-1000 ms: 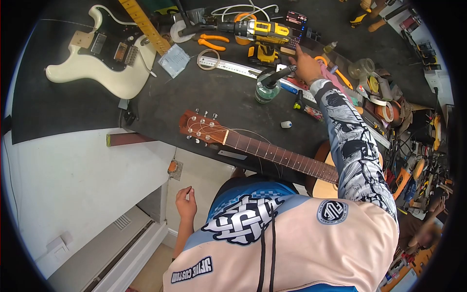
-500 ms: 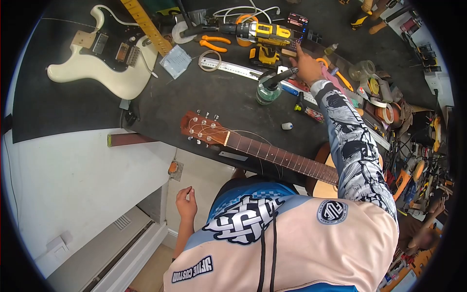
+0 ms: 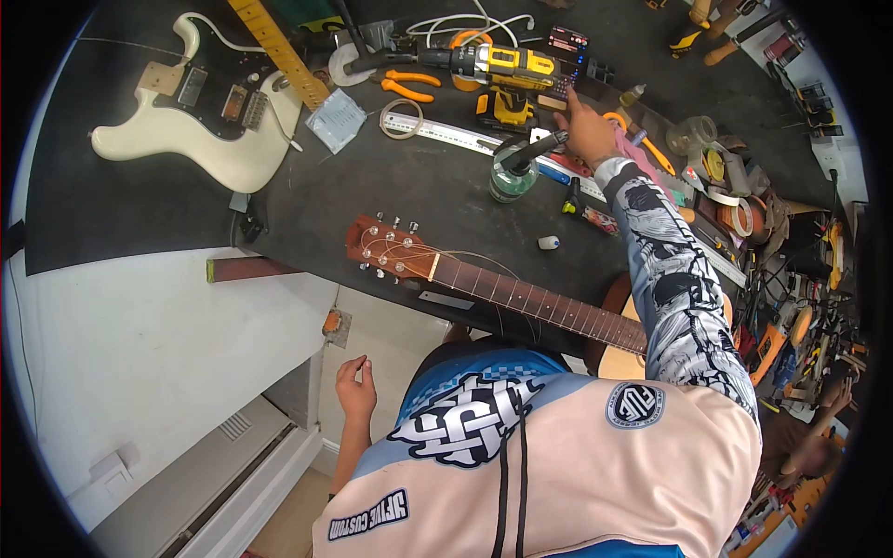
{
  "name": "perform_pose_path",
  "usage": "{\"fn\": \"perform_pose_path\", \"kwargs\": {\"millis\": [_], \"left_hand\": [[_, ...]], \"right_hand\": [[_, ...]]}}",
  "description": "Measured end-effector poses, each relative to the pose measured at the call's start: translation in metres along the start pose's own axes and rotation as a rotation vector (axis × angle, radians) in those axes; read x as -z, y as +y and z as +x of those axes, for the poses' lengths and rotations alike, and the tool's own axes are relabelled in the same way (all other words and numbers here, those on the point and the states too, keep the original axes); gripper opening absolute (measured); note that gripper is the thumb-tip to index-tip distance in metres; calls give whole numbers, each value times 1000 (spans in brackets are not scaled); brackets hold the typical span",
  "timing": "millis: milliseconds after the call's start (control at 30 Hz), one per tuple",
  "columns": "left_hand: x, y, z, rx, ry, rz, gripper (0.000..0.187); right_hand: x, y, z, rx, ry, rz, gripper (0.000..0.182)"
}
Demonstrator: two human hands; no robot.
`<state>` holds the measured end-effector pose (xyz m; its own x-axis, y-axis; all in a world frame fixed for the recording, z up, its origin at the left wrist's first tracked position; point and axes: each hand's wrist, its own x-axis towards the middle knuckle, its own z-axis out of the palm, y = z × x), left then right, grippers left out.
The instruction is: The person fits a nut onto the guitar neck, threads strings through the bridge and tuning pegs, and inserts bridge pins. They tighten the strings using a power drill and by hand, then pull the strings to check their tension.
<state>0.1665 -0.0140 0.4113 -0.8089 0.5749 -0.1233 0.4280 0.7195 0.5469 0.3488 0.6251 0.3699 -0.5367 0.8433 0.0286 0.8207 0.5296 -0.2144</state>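
My right hand (image 3: 590,130) reaches across the dark workbench with its index finger stretched out. That fingertip is right at the lower edge of a phone-like device (image 3: 568,67) with a lit screen; the other fingers are bent. Close to the hand are a yellow-black cordless drill (image 3: 521,67), a clear bottle with a black top (image 3: 510,182) and a pink cloth (image 3: 633,149). At my left side, my left hand (image 3: 356,389) hangs below bench level, fingers loosely bent and nothing visible in it. An acoustic guitar (image 3: 549,305) lies along the near edge, strings loose at its headstock (image 3: 387,247).
A cream electric guitar body (image 3: 209,149) lies at the far left. Orange-handled pliers (image 3: 409,86), a steel ruler (image 3: 442,131) and a small white bottle (image 3: 549,242) lie on the bench. Tools crowd the right side, where another person (image 3: 809,456) is visible.
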Motion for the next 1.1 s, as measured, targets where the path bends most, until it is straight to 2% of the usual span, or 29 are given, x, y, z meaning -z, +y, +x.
{"fn": "perform_pose_path", "kwargs": {"millis": [200,633,700,767,833,900,1100], "left_hand": [[-1,1,-1,-4,-10,4,15],[-1,2,9,-40,-13,20,15],[-7,-4,14,-72,-23,60,15],[-10,4,24,-80,-31,3,17],[-15,13,36,-97,-45,-73,18],[-24,19,49,-137,-57,-105,19],[-50,66,85,-95,-100,-279,24]], "right_hand": [[3,4,6,-26,51,47,79],[12,2,-8,-5,54,-45,73],[22,0,-30,31,46,-125,69],[32,-2,-60,57,93,-37,52],[34,4,-91,92,140,118,46],[62,-17,-129,-10,82,288,36],[103,-90,-253,89,167,463,22]]}}
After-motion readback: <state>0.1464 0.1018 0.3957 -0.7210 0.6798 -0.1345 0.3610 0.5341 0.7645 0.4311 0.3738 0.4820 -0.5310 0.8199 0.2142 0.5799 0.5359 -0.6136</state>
